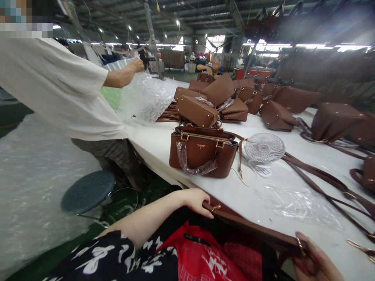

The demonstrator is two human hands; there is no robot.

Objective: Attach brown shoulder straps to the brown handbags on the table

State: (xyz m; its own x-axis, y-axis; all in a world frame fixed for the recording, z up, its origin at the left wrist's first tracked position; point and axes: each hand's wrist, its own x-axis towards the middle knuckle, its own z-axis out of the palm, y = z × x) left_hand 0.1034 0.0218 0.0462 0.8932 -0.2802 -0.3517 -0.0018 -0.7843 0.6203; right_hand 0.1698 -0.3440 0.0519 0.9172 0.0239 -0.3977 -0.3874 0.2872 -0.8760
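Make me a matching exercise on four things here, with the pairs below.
1. Strap
2. Fan
3. Stool
4. Upright handbag

A. White, standing on the table
B. Bears a gold dragonfly emblem
C. Held between left hand and right hand
D. Dark round seat

Pairs: 1-C, 2-A, 3-D, 4-B

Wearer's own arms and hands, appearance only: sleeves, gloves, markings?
Left hand: bare, no glove; forearm uncovered, no watch or bracelet showing. Left sleeve: short, black with white print. Right hand: bare, no glove, cut off by the frame edge; its sleeve is out of view. Red garment with white print in front.
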